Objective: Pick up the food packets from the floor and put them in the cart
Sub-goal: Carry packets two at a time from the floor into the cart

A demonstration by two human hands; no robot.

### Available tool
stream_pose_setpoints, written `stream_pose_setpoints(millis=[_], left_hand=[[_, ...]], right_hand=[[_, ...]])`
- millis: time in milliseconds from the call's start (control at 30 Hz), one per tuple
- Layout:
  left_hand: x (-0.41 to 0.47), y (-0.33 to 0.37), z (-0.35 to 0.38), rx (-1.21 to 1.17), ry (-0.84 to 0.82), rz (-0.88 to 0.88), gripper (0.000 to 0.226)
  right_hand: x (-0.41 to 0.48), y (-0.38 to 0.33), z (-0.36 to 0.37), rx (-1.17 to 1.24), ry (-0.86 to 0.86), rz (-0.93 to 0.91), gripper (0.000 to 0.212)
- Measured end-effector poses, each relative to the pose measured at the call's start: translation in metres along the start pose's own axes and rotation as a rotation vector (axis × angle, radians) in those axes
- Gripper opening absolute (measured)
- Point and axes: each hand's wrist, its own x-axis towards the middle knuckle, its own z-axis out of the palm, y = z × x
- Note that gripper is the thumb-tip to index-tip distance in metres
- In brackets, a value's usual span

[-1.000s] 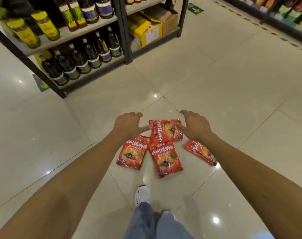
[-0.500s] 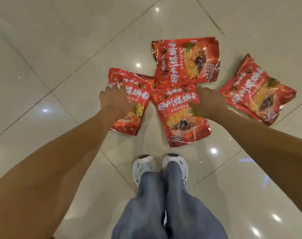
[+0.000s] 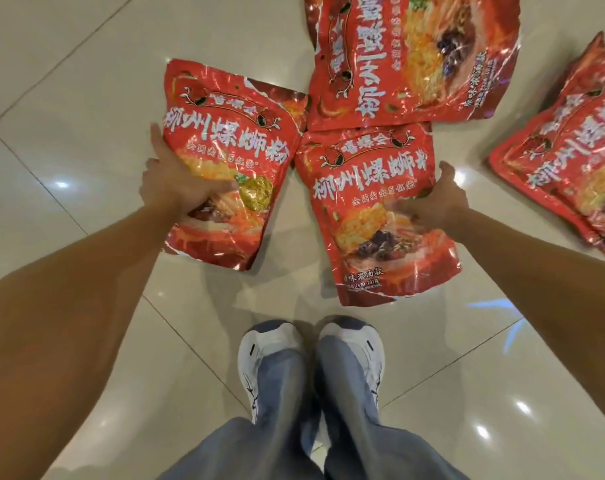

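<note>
Several red noodle packets lie on the glossy tiled floor. My left hand [image 3: 176, 188] grips the left packet [image 3: 225, 133] at its left edge, with the thumb pressed on its face. My right hand [image 3: 436, 202] holds the right edge of the middle packet [image 3: 370, 174], thumb on top. Both packets rest flat on the floor. A third packet [image 3: 415, 57] lies just beyond them, touching the middle one. A fourth packet [image 3: 571, 150] lies apart at the far right. A sliver of another packet [image 3: 290, 105] peeks out from under the left one. No cart is in view.
My two white shoes [image 3: 270, 351] and blue jeans [image 3: 328, 427] stand together just below the packets. Pale floor tiles [image 3: 69, 81] with dark grout lines surround everything. No shelves show in this view.
The view has dropped from the shelves to straight down and come much closer to the floor. Both hands went from hovering above the packets to gripping the edges of the left and middle packets.
</note>
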Motion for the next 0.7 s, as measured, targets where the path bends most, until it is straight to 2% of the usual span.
stream_pose_setpoints(millis=[67, 133, 200, 300, 400, 533, 700], left_hand=[[-0.001, 0.001, -0.005, -0.104, -0.015, -0.064, 0.120], [-0.009, 0.003, -0.007, -0.219, -0.062, -0.124, 0.093], [-0.023, 0.007, -0.005, -0.358, -0.079, -0.166, 0.073], [-0.045, 0.015, -0.006, -0.465, -0.051, -0.195, 0.064], [-0.074, 0.029, -0.017, -0.446, -0.048, -0.143, 0.046], [-0.115, 0.044, -0.063, -0.322, -0.016, -0.070, 0.048], [-0.169, 0.061, -0.155, -0.464, -0.037, 0.021, 0.057]], right_hand=[[-0.001, -0.003, -0.002, 0.049, -0.038, 0.019, 0.085], [-0.009, -0.007, -0.003, 0.108, -0.116, 0.053, 0.062], [-0.023, -0.010, 0.001, 0.181, -0.170, 0.069, 0.053], [-0.052, -0.015, 0.013, 0.278, -0.126, 0.086, 0.038], [-0.085, -0.024, 0.015, 0.298, -0.023, 0.120, 0.046], [-0.131, -0.042, -0.014, 0.314, 0.023, 0.090, 0.043], [-0.203, -0.086, -0.090, 0.411, 0.055, 0.039, 0.017]])
